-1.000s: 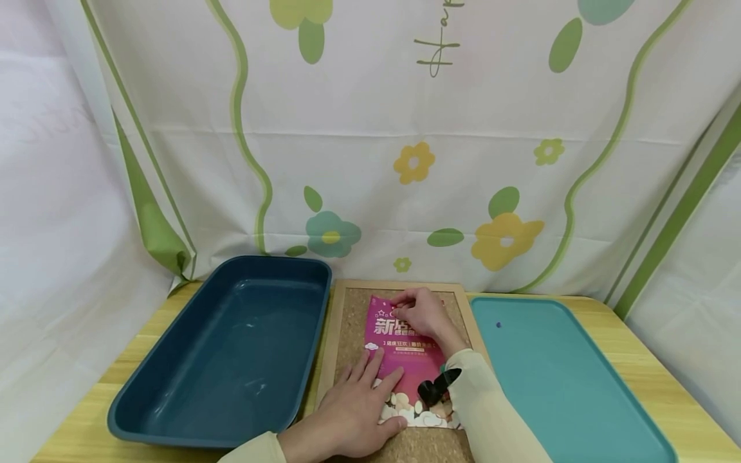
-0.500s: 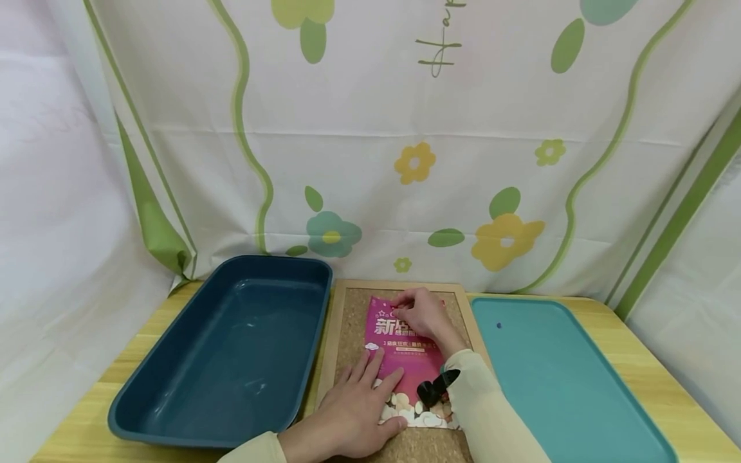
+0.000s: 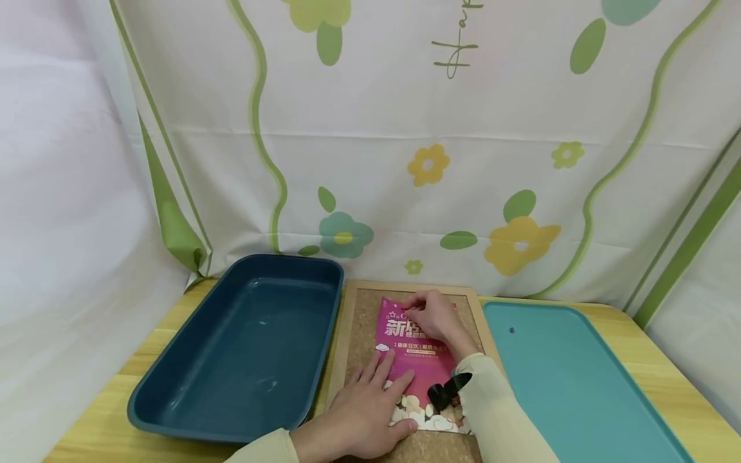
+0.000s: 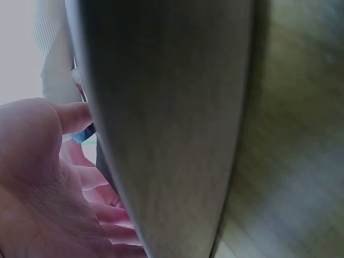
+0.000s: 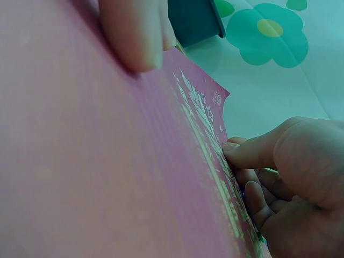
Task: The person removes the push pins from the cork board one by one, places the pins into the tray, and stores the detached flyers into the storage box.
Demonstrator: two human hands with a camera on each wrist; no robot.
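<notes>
A pink printed poster (image 3: 419, 379) with white lettering lies on a wood-framed cork board (image 3: 363, 321). My left hand (image 3: 370, 411) rests spread on the poster's lower left part and the bare cork, fingers straight; its palm side shows in the left wrist view. At the poster's top edge, my right hand (image 3: 437, 315) pinches a tiny thing between thumb and forefinger, mostly hidden by the fingertips. In the right wrist view the thumb (image 5: 252, 153) touches the poster near its top, and the other fingers are curled.
A deep dark blue tray (image 3: 231, 360) stands left of the board. On the right lies a flat teal tray (image 3: 570, 379) with a tiny purple thing (image 3: 512, 330) on it. Behind the wooden table (image 3: 642, 341) hangs a flowered white cloth (image 3: 370, 180).
The head view has shifted slightly, so everything appears further right. Both hands keep their places on the poster, and the right hand's pinch looks nearly the same.
</notes>
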